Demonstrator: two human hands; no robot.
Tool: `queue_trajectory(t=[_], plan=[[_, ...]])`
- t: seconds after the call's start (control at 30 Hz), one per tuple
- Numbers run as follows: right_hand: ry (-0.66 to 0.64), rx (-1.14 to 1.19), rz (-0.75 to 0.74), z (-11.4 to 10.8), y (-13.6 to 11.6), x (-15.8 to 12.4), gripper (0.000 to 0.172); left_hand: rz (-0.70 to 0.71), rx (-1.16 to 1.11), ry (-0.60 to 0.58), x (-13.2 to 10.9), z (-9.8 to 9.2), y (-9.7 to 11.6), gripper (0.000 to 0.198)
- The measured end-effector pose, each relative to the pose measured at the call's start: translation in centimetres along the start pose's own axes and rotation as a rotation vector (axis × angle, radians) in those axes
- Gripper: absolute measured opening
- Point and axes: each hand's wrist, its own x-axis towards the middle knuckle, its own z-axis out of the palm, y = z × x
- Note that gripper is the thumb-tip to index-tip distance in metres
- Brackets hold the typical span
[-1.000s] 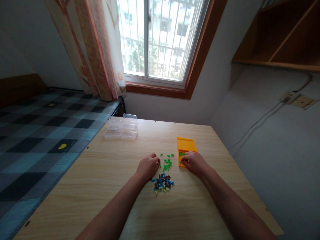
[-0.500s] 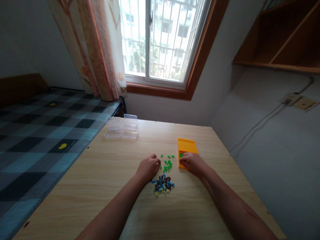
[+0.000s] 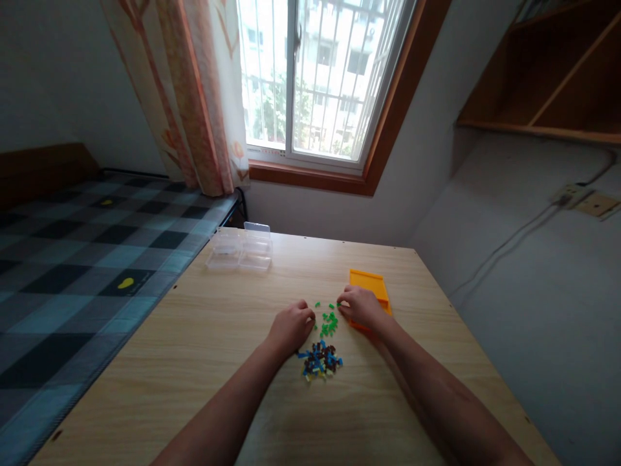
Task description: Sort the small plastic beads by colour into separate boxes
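Note:
My right hand point(image 3: 359, 307) reaches over the left side of an orange tray point(image 3: 371, 281), hiding much of its near part. Its bent fingertips close on a small green brick point(image 3: 338, 304) lying just left of the tray. Several more green bricks point(image 3: 330, 322) are scattered between my two hands. My left hand point(image 3: 292, 325) rests on the table with curled fingers, thumb and forefinger together; whatever they may hold is too small to make out. Below the green ones is a mixed pile of blue, dark brown and pale yellow bricks point(image 3: 320, 359).
A clear plastic compartment box point(image 3: 240, 259) with a raised lid stands at the table's far left. The wooden table point(image 3: 204, 362) borders a bed with a checked cover point(image 3: 145, 239) on the left. A cable point(image 3: 504, 243) hangs along the right wall.
My right hand has moved left and slightly up, out of the orange tray to a loose green brick. My left hand stays by the green bricks. The view has shifted slightly.

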Motion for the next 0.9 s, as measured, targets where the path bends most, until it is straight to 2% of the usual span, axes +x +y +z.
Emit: queue_trajectory(t=[0.23, 0.43, 0.6, 0.73, 0.9], plan=[[-0.017, -0.051, 0.04, -0.3, -0.4, 0.0, 0.027, -0.008, 0.003, -0.011, 0.1, 0.1, 0.1, 0.015], [0.028, -0.087, 0.172, -1.5, 2.7, -3.7, 0.033, -0.005, 0.011, -0.001, -0.1, 0.1, 0.2, 0.016], [-0.012, -0.085, 0.2, -0.6, 4.5, -5.9, 0.028, -0.001, 0.03, 0.032, -0.3, -0.1, 0.3, 0.018], [-0.018, -0.065, 0.168, 0.1, 4.1, -5.9, 0.031, 0.03, 0.05, 0.032, 0.0, -0.2, 1.3, 0.02], [0.028, -0.014, 0.183, 0.0, 4.6, -5.9, 0.031, 0.091, 0.056, 0.004, 0.8, -0.5, 3.3, 0.019]])
